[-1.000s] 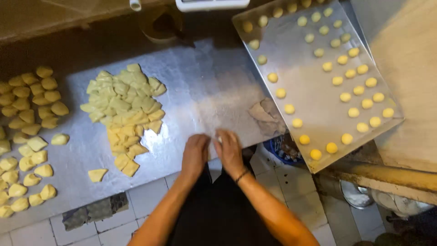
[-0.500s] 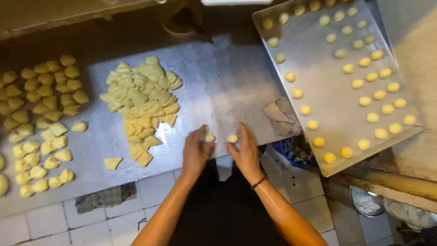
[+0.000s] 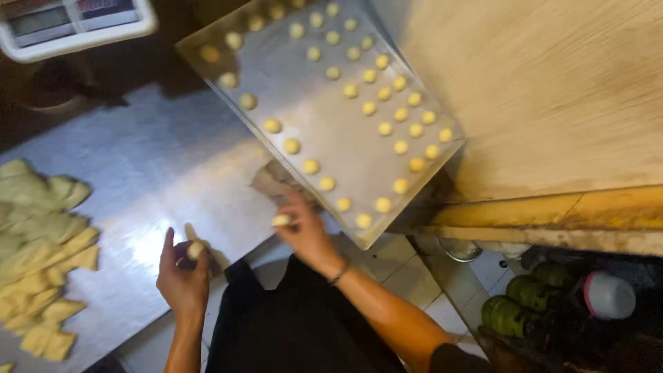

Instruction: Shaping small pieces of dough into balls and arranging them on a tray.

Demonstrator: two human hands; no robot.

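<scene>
The left hand [image 3: 183, 280] pinches a small pale dough ball [image 3: 196, 249] between thumb and fingertips, its grip pressed around the ball at the near edge of the steel desk [image 3: 159, 173]. The right hand [image 3: 304, 231] has its grip closed on a second dough ball [image 3: 281, 220], fingers curled about it, with a dark band on the wrist. This second ball sits just off the near corner of the metal tray [image 3: 304, 90], toward 9 o'clock from that corner.

From the right hand toward 12 o'clock, the tray lies tilted across the desk and a wooden board [image 3: 552, 97]. It carries rows of rolled dough balls [image 3: 387, 110], one line along its near left edge and a denser group toward its right side. A crumpled scrap of paper [image 3: 273, 183] lies partly under the tray's near edge, touching the desk.

From the left hand toward 9 o'clock, a heap of cut dough pieces [image 3: 41, 249] spreads over the desk, well apart from the tray. At 11 o'clock, at the top of the view, stands a white scale [image 3: 76, 27]. At 4 o'clock, below the board, are green canisters [image 3: 518, 311] and a white cup [image 3: 608, 295].
</scene>
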